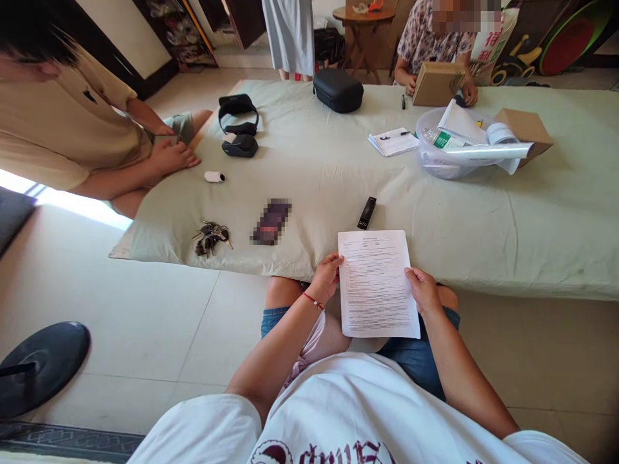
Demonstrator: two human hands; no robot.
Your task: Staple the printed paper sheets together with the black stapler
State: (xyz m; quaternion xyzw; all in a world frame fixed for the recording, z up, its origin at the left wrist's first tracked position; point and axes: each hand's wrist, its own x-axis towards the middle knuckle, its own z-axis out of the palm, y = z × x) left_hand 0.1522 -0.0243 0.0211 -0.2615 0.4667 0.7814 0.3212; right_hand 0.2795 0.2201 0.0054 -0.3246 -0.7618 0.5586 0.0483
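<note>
A white printed sheet of paper [377,283], covered in lines of small text, is held up over my lap at the table's near edge. My left hand [329,276] pinches its left edge, and a red bracelet sits on that wrist. On the opposite edge my right hand [423,287] grips the paper between thumb and fingers. Whether more than one sheet is held, I cannot tell. Just beyond the paper's top lies a small black device [367,213] on the tablecloth. A dark phone [272,222], blurred out, and a bunch of keys [213,238] rest to the left.
The pale green cloth-covered table [300,154] carries a black headset [238,116], a black case [338,90], a small white cylinder [215,176], papers with a pen [393,141] and a filled plastic basin [438,164]. One person sits left; another holds a cardboard box [438,84] at the far side.
</note>
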